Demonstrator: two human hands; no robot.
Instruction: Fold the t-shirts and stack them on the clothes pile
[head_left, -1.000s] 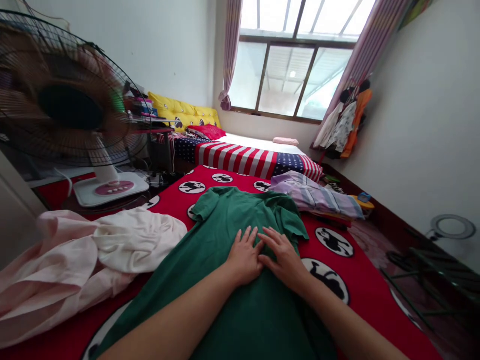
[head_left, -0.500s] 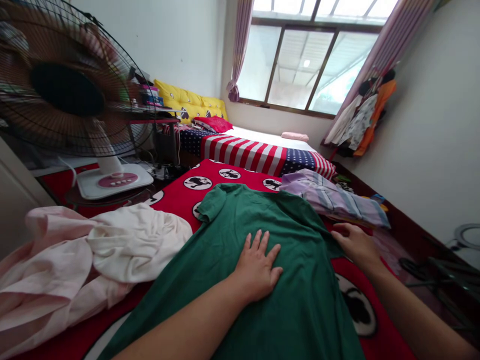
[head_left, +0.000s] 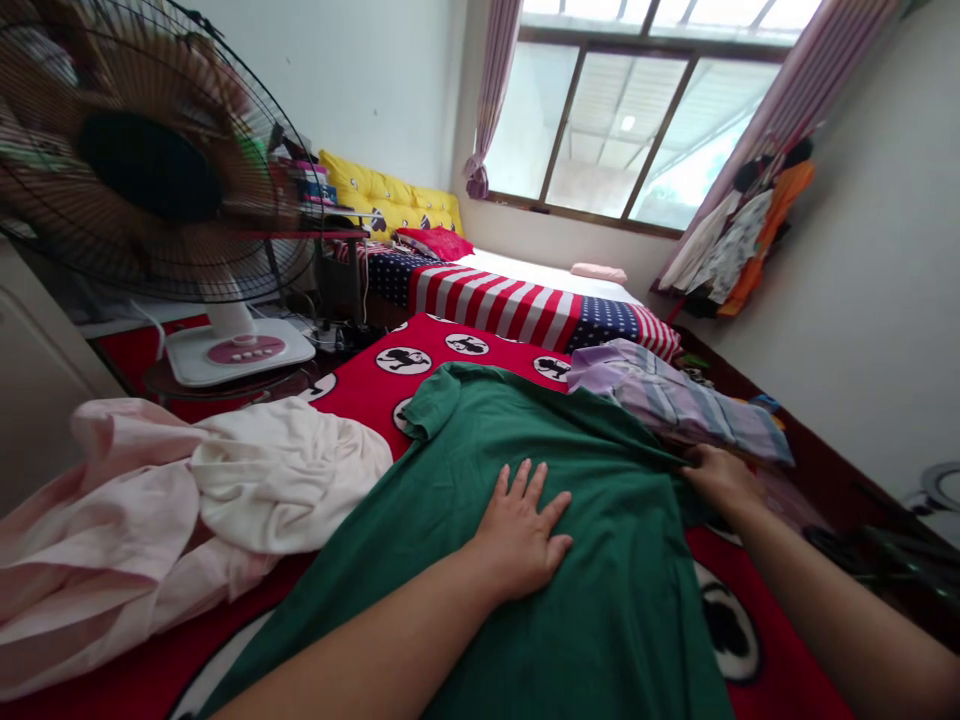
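Observation:
A green T-shirt (head_left: 600,600) lies spread out on a red blanket (head_left: 780,690) with round black-and-white figures. My left hand (head_left: 523,530) rests flat on the middle of the shirt, fingers spread. At the shirt's right sleeve, my right hand (head_left: 720,482) pinches the cloth, which is pulled into taut folds toward it. Left of the shirt sits a crumpled white and pink cloth (head_left: 289,475). Just beyond the right shoulder is a folded purple and grey plaid cloth (head_left: 675,395).
An electric fan (head_left: 150,165) stands at the left on a small round stand. Behind, a bed (head_left: 502,305) with a stars-and-stripes cover reaches the window (head_left: 630,130). Clothes (head_left: 750,235) hang by the right curtain. Dark metal furniture (head_left: 900,570) stands at the far right.
My right hand has closed on the shirt's right sleeve and drawn it outward, stretching folds across the shoulder. My left hand stays on the shirt. The view has shifted slightly.

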